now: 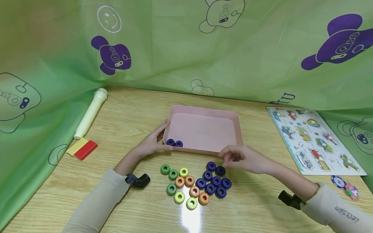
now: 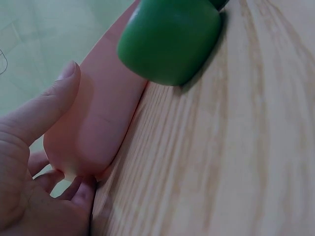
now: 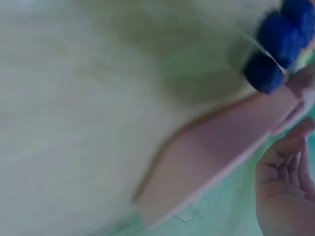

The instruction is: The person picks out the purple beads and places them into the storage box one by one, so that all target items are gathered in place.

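Observation:
A pink tray (image 1: pixel 204 129) sits mid-table with two purple ring-shaped beads (image 1: pixel 179 143) in its front left corner. My left hand (image 1: pixel 151 142) holds that corner, thumb along the front wall and fingers round the left side. Near the tray's front right edge hovers my right hand (image 1: pixel 243 157), its fingers loosely bent, nothing visible between them. Just under its fingertips lies a dark purple bead (image 1: pixel 220 171), beside several other purple beads (image 1: pixel 216 181). Green beads (image 1: pixel 173 174), orange beads (image 1: pixel 194 191) and yellow beads (image 1: pixel 179 197) lie to their left.
A pale cylindrical tube (image 1: pixel 91 113) lies at the left, with a yellow and red block (image 1: pixel 82 148) in front of it. On the right are a picture puzzle board (image 1: pixel 314 139) and round chips (image 1: pixel 338 182). Green printed cloth (image 1: pixel 163 48) hangs behind the table.

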{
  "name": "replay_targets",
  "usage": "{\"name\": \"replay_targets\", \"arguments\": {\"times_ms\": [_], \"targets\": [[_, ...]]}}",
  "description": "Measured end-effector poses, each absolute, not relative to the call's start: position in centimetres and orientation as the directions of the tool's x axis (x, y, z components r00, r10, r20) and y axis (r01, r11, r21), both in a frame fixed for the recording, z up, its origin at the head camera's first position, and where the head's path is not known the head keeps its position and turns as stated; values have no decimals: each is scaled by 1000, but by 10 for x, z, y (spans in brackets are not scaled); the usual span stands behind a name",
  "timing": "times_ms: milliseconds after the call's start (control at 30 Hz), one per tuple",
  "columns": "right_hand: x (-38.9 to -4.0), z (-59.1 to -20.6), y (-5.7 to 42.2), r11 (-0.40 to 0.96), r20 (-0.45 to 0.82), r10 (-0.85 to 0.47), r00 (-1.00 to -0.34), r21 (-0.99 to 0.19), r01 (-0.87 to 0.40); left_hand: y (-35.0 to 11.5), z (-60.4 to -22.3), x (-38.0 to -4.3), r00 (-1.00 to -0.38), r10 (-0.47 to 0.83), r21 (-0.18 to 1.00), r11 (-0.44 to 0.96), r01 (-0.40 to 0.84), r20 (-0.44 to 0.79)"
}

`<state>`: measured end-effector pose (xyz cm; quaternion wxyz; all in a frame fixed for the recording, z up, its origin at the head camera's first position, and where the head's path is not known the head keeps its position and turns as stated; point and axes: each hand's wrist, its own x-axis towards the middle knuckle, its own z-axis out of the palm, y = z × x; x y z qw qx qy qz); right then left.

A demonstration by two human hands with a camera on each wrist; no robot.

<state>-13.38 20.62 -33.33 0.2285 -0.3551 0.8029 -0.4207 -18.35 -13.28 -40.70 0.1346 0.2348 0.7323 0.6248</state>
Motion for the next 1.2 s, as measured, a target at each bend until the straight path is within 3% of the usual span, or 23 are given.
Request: {"name": "replay_targets", "arguments": {"times_ms": [567, 1200], "targets": [[-109, -373, 228, 273, -27, -865, -501, -863, -425, -133, -383, -170, -859, 508, 982, 121, 146, 65], [-104, -380, 228, 322, -38, -846, -532, -831, -453, -130, -392, -177, -859, 507, 979, 134, 152, 64]]}}
